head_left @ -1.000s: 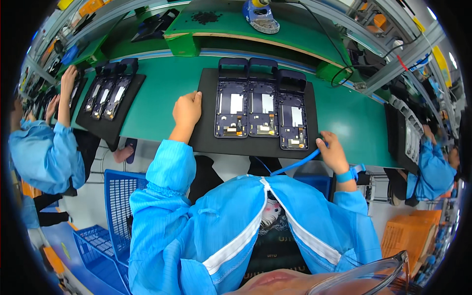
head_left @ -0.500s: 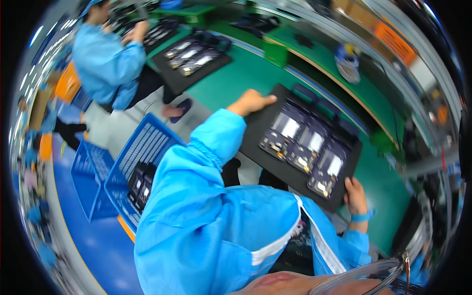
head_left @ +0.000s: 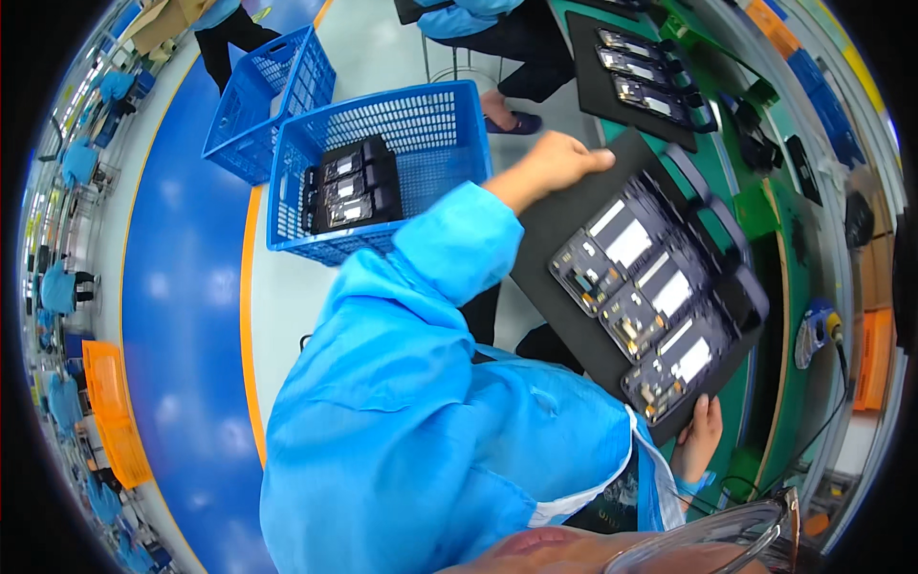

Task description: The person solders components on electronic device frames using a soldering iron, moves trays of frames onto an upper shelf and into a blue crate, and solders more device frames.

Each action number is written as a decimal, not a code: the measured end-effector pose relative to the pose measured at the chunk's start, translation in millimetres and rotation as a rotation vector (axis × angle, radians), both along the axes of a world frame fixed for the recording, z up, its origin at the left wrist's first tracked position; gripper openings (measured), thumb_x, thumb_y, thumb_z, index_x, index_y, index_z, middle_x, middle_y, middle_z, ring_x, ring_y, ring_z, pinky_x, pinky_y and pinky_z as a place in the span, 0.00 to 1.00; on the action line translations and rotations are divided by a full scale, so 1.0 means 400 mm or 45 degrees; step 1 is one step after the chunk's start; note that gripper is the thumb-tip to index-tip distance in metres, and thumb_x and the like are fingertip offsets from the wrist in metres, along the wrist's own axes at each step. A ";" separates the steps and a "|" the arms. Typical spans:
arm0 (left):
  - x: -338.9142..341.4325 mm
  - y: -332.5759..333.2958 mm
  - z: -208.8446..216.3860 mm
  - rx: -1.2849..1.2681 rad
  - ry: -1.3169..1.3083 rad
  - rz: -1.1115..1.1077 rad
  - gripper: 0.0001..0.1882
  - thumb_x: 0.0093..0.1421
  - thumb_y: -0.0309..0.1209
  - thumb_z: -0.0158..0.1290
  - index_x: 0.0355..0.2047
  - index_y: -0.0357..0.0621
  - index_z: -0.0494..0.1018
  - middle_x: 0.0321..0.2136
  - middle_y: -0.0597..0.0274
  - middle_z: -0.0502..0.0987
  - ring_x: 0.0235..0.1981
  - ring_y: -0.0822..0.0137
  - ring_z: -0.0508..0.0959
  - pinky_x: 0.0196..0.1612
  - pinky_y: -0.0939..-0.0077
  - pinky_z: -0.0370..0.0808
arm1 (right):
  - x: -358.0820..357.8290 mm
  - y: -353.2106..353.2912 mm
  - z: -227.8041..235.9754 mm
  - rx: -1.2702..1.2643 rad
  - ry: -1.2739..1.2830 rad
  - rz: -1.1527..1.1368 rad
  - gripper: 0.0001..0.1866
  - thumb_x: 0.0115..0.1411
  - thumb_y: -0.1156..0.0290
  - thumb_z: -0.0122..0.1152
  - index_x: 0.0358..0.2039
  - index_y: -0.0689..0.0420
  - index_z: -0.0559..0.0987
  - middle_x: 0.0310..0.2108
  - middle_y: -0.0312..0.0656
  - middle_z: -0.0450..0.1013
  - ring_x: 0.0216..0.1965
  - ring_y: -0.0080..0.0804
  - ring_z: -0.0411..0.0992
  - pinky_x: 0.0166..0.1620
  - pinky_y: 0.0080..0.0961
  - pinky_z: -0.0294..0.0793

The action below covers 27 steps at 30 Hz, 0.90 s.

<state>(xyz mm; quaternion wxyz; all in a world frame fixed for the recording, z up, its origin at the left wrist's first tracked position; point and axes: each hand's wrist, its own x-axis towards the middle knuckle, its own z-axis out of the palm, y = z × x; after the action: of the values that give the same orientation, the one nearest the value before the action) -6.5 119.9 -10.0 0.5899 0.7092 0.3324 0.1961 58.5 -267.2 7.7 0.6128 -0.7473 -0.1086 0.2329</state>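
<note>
Between my hands is a black foam board (head_left: 559, 230), tilted, carrying three opened phone housings (head_left: 636, 311) in a row. Each shows a white rectangle and small electronic parts, with a dark cover piece (head_left: 712, 215) along the board's bench side. My left hand (head_left: 550, 170) grips the far left corner, thumb on top. At the near right edge, the fingers of my right hand (head_left: 701, 440) curl over the board; the rest of that hand is partly hidden. A blue band circles my right wrist.
Left of me stands a blue plastic crate (head_left: 382, 105) with similar phone housings (head_left: 349, 187) inside; another blue crate (head_left: 273, 91) is behind it. A co-worker (head_left: 478, 24) sits ahead near another loaded board (head_left: 636, 77). The green bench (head_left: 732, 392) lies to my right.
My view has swung left, bringing the blue crates further into sight. The board, still in both hands, now appears nearer and more tilted.
</note>
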 end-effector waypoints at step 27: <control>-0.786 0.483 -0.418 -0.333 -0.058 1.186 0.19 0.50 0.39 0.53 0.29 0.31 0.73 0.24 0.58 0.75 0.24 0.72 0.73 0.28 0.80 0.68 | -0.070 1.046 -0.325 -0.376 0.235 1.183 0.17 0.55 0.71 0.48 0.45 0.65 0.63 0.37 0.40 0.68 0.36 0.22 0.67 0.36 0.15 0.66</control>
<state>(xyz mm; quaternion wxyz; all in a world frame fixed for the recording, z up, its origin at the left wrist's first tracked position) -321.0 313.3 -177.3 0.5308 0.4002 0.6235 0.4115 30.4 151.2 -122.1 0.3390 -0.6749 -0.3415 0.5594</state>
